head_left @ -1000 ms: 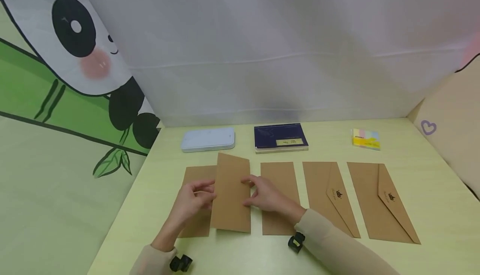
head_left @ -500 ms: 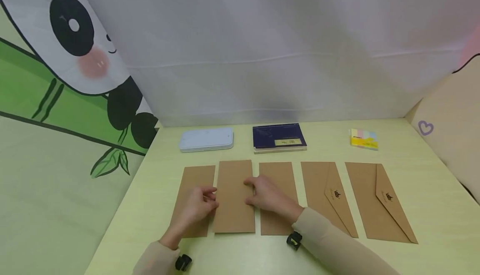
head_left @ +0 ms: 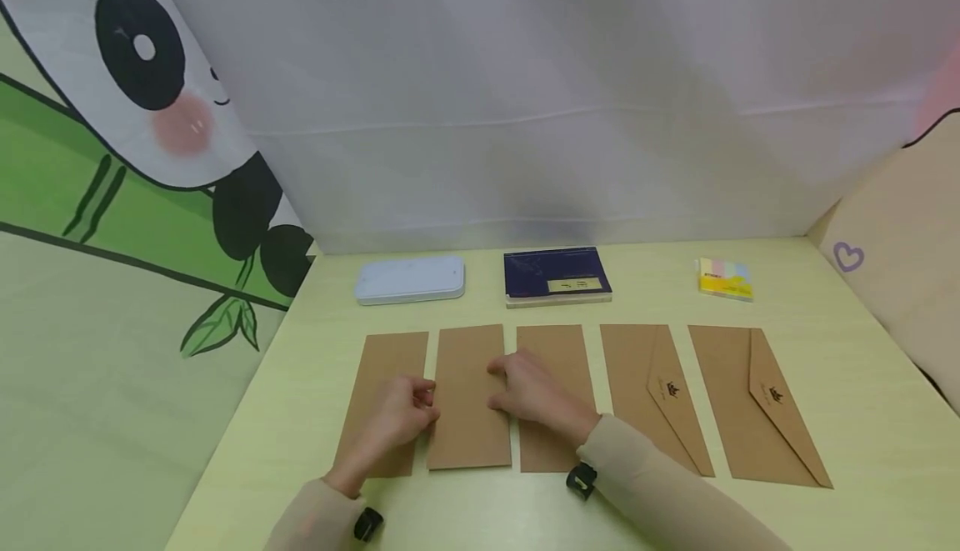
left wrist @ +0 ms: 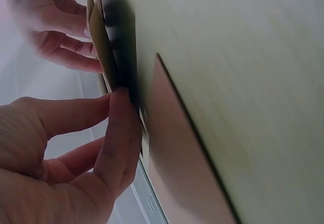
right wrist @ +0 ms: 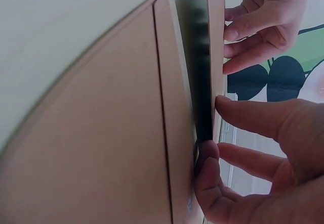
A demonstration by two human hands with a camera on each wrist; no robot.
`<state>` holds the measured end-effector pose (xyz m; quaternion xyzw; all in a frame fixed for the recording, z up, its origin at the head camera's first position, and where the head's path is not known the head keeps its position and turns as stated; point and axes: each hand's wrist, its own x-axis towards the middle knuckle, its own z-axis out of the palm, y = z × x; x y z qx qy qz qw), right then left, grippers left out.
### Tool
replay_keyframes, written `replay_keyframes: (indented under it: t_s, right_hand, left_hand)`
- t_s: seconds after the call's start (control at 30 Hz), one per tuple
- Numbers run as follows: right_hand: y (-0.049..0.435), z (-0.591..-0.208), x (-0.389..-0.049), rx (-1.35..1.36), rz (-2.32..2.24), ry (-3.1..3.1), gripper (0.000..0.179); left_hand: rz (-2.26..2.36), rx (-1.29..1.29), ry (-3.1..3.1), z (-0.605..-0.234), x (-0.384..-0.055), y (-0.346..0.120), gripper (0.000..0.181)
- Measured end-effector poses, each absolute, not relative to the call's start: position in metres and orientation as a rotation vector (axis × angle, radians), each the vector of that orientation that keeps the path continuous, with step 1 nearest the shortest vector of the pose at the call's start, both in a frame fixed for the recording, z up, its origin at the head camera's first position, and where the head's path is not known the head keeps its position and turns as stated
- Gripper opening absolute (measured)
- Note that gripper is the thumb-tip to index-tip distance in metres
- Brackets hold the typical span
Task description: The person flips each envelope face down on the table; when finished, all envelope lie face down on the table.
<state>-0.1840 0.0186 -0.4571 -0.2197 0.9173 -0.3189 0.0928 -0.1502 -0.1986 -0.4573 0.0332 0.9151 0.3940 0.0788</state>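
Observation:
A plain brown kraft envelope [head_left: 468, 430], second from the left in a row, lies between both hands. My left hand [head_left: 397, 413] pinches its left edge between thumb and fingers. At its right edge, my right hand [head_left: 536, 393] grips with the thumb on top and fingers at the underside. Both wrist views show the envelope [right wrist: 216, 42] raised slightly, a dark shadow under it. The left hand and forearm partly cover the leftmost envelope [head_left: 386, 359]; the right hand overlaps the middle envelope [head_left: 551, 343].
Two envelopes with crown-printed flaps, one nearer [head_left: 630, 368] and one at far right [head_left: 727, 384], lie flat. Behind stand a pale blue flat case [head_left: 410, 280], a navy notebook [head_left: 551, 274] and colourful sticky notes [head_left: 725, 278]. A white cloth [head_left: 525, 101] hangs behind the table.
The held envelope has come down from a tilted, raised position to nearly flat in the row, lined up between its neighbours. Both hands have lowered with it.

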Motion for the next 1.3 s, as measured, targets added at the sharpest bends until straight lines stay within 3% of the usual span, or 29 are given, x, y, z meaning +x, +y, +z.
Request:
replay_keyframes:
  t_s: [0.47,0.97,1.3]
  right_hand:
    - [0.015,-0.458,-0.185,-0.579,-0.892,2.721,0.045]
    - [0.020,-0.456,-0.183,-0.562,-0.987,2.696,0.046]
    - [0.052,-0.453,-0.181,-0.483,-1.045,2.713,0.063]
  left_hand:
    - [0.938,0.130,2.814,-0.452,-0.151,-0.194,0.035]
    - [0.990,0.083,2.785,-0.443,-0.149,-0.190,0.044]
    - [1.164,0.176,2.730,-0.434,-0.155,-0.173,0.046]
